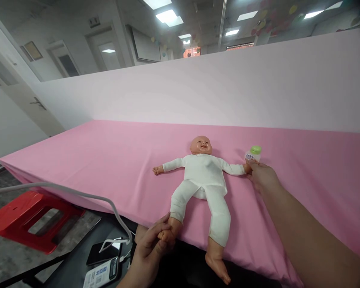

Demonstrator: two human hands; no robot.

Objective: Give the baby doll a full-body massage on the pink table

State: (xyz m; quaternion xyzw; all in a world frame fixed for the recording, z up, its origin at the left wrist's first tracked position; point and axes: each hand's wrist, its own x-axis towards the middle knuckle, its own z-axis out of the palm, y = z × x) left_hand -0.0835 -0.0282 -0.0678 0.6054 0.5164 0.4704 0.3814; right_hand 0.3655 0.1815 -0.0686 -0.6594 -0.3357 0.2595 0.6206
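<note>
A baby doll (205, 170) in a white cloth suit lies on its back on the pink cloth, arms spread and legs toward me. My left hand (151, 246) is closed around the doll's foot on the left side of the view. On the right, my right hand (262, 174) has its fingers pinched on the doll's outstretched hand (247, 167). Just behind those fingers stands a small clear bottle with a green lid (255, 150). The doll's other foot (217, 264) hangs over the near edge of the cloth.
A pink-covered table (117, 152) meets a white partition (213, 92). At the lower left are a red stool (27, 220), a black phone (103, 253), a white power bank (101, 275) and a grey cable (78, 193) running across the view.
</note>
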